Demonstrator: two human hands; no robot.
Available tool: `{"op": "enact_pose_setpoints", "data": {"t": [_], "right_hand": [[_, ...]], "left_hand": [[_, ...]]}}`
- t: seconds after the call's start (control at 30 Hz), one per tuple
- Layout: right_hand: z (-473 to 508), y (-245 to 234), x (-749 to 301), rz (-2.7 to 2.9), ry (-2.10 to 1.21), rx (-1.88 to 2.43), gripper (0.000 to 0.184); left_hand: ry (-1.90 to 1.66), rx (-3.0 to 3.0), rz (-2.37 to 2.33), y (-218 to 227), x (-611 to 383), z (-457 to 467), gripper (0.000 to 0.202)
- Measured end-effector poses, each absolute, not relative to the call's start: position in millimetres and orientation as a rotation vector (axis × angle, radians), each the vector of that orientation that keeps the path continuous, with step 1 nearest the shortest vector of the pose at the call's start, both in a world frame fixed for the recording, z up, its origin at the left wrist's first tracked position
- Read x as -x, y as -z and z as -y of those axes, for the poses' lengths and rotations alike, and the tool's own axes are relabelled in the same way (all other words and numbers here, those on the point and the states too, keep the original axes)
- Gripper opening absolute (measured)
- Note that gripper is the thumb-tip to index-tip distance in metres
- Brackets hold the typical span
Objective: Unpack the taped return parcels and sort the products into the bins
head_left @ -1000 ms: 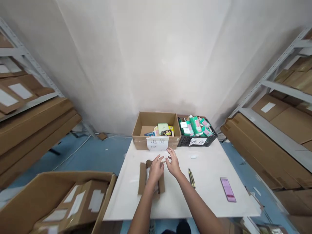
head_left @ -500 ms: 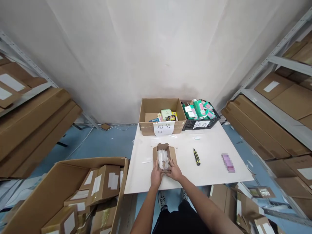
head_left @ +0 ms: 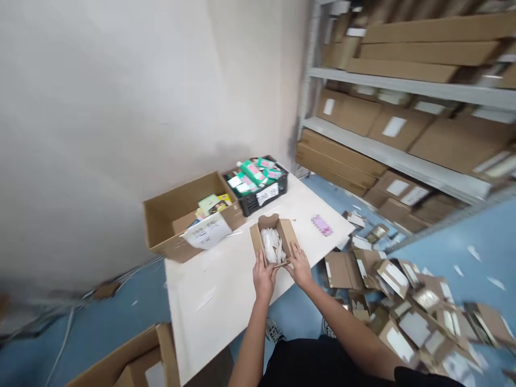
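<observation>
A small open cardboard box [head_left: 287, 235] is held between my two hands, with its flaps up and crumpled white plastic wrapping [head_left: 271, 243] inside. My left hand [head_left: 264, 277] grips the near left corner, fingers along the side wall. Around the near right corner, my right hand [head_left: 299, 267] is closed, with its thumb at the front flap. Whether the box rests on the white table [head_left: 226, 285] or is just above it, I cannot tell. The box hides part of the tabletop behind it.
On the table's far side stand a large carton [head_left: 169, 247] with small packets and a black crate [head_left: 264, 197] of green-and-pink boxes. A blurred pink item [head_left: 322, 225] lies at right. Opened cartons [head_left: 415, 322] litter the floor; a loaded shelf [head_left: 387, 153] stands beyond.
My view has swung right, bringing the shelf and floor cartons into sight. The held box has moved rightward over the table with both hands. The yellow-black utility knife no longer shows.
</observation>
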State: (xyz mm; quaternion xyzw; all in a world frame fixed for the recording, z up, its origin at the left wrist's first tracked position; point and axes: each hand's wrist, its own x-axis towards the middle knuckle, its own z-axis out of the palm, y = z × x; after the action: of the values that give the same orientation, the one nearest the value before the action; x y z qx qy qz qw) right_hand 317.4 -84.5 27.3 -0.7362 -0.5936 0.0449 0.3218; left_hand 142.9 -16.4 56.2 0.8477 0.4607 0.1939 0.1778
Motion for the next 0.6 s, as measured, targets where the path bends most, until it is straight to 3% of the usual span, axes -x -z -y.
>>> {"op": "enact_pose_setpoints", "data": {"t": [0.27, 0.4, 0.6], "right_hand": [[215.9, -60.5, -514.8, 1.106, -0.028, 2.203, 0.016], [315.0, -55.8, -601.0, 0.975, -0.101, 2.302, 0.025], [457.0, -54.8, -668.5, 0.551, 0.133, 2.508, 0.026]], "left_hand": [[-0.314, -2.690, -0.771, -83.5, -377.5, 70.7, 0.026], [-0.175, -2.758, -0.488, -78.9, -487.3, 133.3, 0.026], [-0.092, -2.735, -0.085, -80.6, -617.9, 251.4, 0.025]]}}
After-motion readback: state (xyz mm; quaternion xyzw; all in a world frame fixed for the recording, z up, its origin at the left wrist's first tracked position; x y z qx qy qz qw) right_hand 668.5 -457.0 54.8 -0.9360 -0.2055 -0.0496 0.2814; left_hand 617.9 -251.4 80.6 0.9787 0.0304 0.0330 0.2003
